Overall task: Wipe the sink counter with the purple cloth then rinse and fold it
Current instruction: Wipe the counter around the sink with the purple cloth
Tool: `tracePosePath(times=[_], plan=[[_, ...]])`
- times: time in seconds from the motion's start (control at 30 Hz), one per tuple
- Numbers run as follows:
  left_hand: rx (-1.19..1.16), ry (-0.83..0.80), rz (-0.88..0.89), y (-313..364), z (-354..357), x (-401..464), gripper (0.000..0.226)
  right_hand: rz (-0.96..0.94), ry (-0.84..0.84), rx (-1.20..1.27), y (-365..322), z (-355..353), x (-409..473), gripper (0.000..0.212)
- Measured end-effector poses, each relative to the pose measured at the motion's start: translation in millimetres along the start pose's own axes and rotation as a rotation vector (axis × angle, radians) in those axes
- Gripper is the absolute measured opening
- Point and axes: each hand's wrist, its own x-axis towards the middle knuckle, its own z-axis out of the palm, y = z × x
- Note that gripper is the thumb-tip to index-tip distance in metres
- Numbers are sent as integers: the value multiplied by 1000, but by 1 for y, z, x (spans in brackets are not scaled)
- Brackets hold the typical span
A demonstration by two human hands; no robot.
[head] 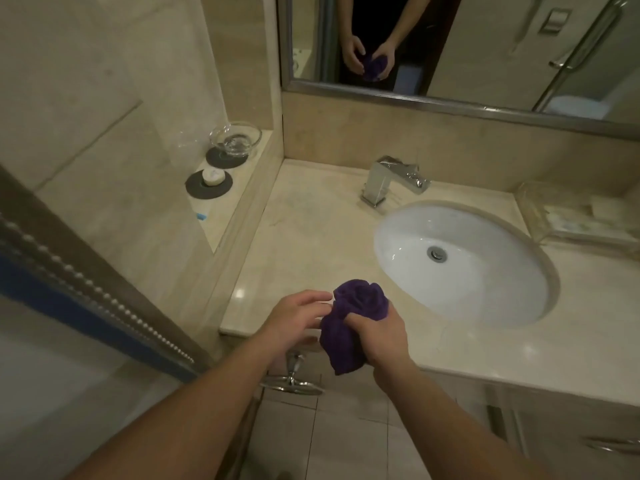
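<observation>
The purple cloth [349, 317] is bunched up above the front edge of the beige sink counter [298, 244], left of the white oval basin [460, 265]. My right hand [377, 337] is closed around the cloth's middle, with cloth sticking out above and below the fist. My left hand [294, 318] is beside it on the left, fingers spread, fingertips at or close to the cloth's upper part. The chrome faucet [391, 180] stands behind the basin; no water is running.
A raised ledge at the left holds a glass dish [235, 138] and a wrapped soap [213, 177] on dark coasters. A clear tray [568, 216] sits at the counter's right. A mirror [450, 46] hangs above. A towel ring [292, 381] hangs below the counter's front edge.
</observation>
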Motion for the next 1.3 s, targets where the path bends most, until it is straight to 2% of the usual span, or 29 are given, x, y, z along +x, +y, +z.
tracePosePath(times=[0.13, 0.2, 0.3, 0.5, 0.7, 0.87, 0.97, 1.07, 1.13, 1.23, 1.3], plan=[[101, -150, -82, 33, 5, 15, 59, 22, -31, 147, -31, 3, 16, 43], [77, -213, -89, 50, 11, 23, 54, 26, -74, 186, -50, -2, 26, 44], [34, -185, -36, 74, 17, 37, 48, -1, -113, 198, -80, -14, 38, 42], [89, -186, 65, 125, 55, 78, 49, -55, -79, 169, -132, -60, 76, 42], [100, -245, 56, 145, 138, 144, 43, -95, 30, 95, -149, -136, 143, 34], [50, -197, -25, 141, 229, 213, 35, -54, 47, -3, -151, -218, 220, 33], [90, -184, -45, 147, 269, 253, 37, -20, 25, -65, -153, -263, 261, 32], [149, -103, -19, 163, 296, 294, 47, 5, 37, -106, -166, -296, 306, 35], [242, 43, 57, 175, 304, 324, 62, -41, 109, -242, -179, -311, 338, 41], [364, 207, 200, 198, 300, 366, 63, -201, 213, -709, -196, -336, 375, 49], [603, 244, 276, 212, 297, 389, 67, -240, 211, -1005, -201, -348, 396, 73]])
